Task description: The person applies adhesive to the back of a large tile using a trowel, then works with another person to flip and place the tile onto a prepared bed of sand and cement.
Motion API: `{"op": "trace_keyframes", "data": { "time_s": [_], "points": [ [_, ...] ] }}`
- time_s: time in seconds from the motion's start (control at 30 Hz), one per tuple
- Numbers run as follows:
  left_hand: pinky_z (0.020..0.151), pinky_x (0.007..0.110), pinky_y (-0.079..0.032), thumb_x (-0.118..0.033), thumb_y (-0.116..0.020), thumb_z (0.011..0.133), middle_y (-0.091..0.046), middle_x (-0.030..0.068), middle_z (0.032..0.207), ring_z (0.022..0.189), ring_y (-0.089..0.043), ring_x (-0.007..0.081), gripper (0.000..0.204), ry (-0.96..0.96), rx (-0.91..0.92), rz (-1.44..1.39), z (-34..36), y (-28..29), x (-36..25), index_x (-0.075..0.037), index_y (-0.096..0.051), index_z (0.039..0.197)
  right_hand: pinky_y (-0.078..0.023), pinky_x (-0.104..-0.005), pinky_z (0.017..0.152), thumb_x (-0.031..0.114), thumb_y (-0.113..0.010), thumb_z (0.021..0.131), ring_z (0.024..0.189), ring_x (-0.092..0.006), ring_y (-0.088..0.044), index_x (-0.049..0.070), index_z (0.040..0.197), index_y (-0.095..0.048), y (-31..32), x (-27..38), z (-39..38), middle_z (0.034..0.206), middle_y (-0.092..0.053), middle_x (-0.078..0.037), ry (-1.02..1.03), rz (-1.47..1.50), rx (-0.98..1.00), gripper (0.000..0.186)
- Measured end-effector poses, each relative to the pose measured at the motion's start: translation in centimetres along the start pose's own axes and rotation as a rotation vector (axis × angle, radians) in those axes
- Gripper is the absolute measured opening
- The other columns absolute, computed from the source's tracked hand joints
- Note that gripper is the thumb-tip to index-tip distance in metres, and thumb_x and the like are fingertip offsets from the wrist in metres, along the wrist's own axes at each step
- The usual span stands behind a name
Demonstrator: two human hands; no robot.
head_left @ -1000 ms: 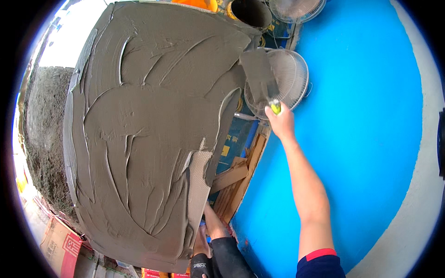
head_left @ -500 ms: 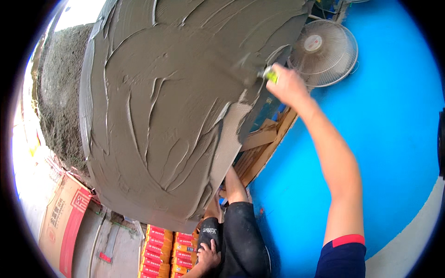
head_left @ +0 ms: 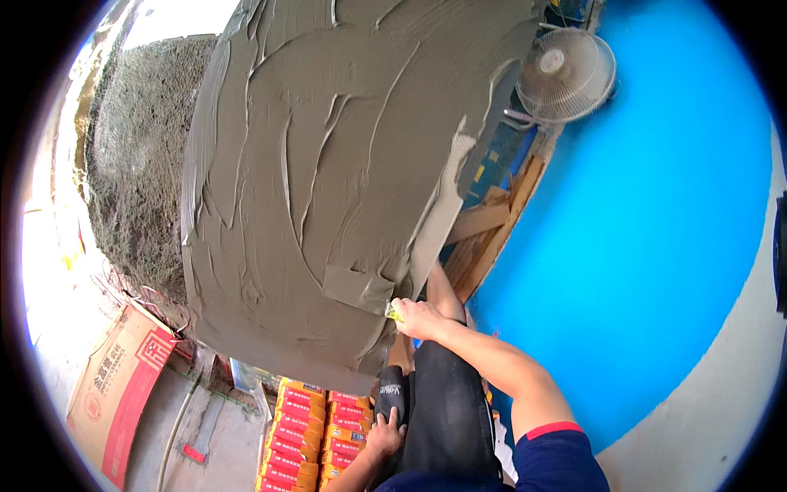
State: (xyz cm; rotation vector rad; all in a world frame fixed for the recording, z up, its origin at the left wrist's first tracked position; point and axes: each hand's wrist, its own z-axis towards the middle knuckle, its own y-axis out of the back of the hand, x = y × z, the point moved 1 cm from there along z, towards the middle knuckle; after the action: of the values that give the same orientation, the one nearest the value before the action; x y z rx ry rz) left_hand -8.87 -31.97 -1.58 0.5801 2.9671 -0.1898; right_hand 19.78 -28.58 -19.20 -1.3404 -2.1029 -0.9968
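Observation:
My right hand (head_left: 418,320) is closed on the yellow-green handle of a trowel, whose flat blade (head_left: 357,285) lies on wet grey mortar near the lower right of a large panel (head_left: 328,189). The mortar is ridged with curved streaks. A pale, textured strip (head_left: 447,189) shows along the panel's right edge. My left hand (head_left: 385,435) rests on my left knee at the bottom, fingers spread, holding nothing. My dark-clothed legs (head_left: 443,402) are beside and partly under the panel's near edge.
A round fan (head_left: 566,74) lies at upper right beside a broad blue surface (head_left: 639,246). Wooden pieces (head_left: 484,220) line the gap between panel and blue. Rough concrete (head_left: 135,164) borders the left. A cardboard sheet (head_left: 115,394) and stacked orange-red packages (head_left: 299,426) are at lower left.
My right hand and trowel have swept from the upper right beside the fan down toward me along the panel's right side. My left hand, out of sight earliest, now shows on my knee.

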Motion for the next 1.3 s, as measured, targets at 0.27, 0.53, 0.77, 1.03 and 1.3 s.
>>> {"op": "trace_keyframes", "data": {
  "time_s": [0.27,0.53,0.77,1.03,1.3],
  "points": [
    [0.096,0.050,-0.046,-0.045,-0.046,0.095,-0.042,0.0338,0.133,0.111,-0.053,0.0500,0.068,-0.077,-0.123,0.033,0.1,-3.1,3.5,-0.011,-0.025,0.150,-0.054,-0.0434,0.050,0.015,-0.052,0.087,0.060,-0.0322,-0.066,0.006,0.102,-0.046,-11.4,3.2,-6.8,0.085,-0.056,-0.015,0.163,-0.199,-0.106,0.019],
    [0.095,0.051,-0.046,-0.042,-0.048,0.094,-0.041,0.0350,0.132,0.109,-0.054,0.0498,0.068,-0.071,-0.123,0.080,0.3,-3.3,3.3,-0.008,-0.028,0.149,-0.053,-0.0434,0.049,0.013,-0.050,0.088,0.063,-0.0316,-0.066,0.004,0.100,-0.049,-4.5,-3.5,-3.6,0.085,-0.055,-0.015,0.035,-0.400,-0.381,0.015],
    [0.095,0.054,-0.044,-0.042,-0.051,0.091,-0.040,0.0412,0.131,0.109,-0.053,0.0530,0.073,-0.104,-0.149,0.095,1.4,-3.8,2.1,-0.005,-0.027,0.149,-0.051,-0.0558,0.076,0.020,-0.057,0.084,0.088,-0.0465,-0.062,0.005,0.113,-0.042,12.4,-8.4,0.2,0.105,-0.059,-0.025,-0.233,-0.115,-0.624,0.036],
    [0.095,0.054,-0.043,-0.042,-0.054,0.089,-0.037,0.0427,0.133,0.110,-0.051,0.0533,0.075,-0.096,-0.202,0.068,1.3,-4.9,1.9,-0.003,-0.029,0.148,-0.050,-0.0513,0.083,0.027,-0.061,0.083,0.098,-0.0424,-0.063,0.005,0.115,-0.051,27.3,-9.9,4.3,0.104,-0.066,-0.025,-0.519,-0.239,-0.737,0.040],
    [0.093,0.054,-0.045,-0.038,-0.054,0.089,-0.040,0.0395,0.131,0.108,-0.051,0.0505,0.072,-0.120,-0.291,0.082,1.6,-5.1,0.9,-0.003,-0.030,0.147,-0.049,-0.0498,0.086,0.031,-0.062,0.077,0.099,-0.0459,-0.060,0.003,0.109,-0.057,20.9,-9.9,5.6,0.102,-0.065,-0.028,-0.382,-0.046,-0.683,0.042]
  ]
}}
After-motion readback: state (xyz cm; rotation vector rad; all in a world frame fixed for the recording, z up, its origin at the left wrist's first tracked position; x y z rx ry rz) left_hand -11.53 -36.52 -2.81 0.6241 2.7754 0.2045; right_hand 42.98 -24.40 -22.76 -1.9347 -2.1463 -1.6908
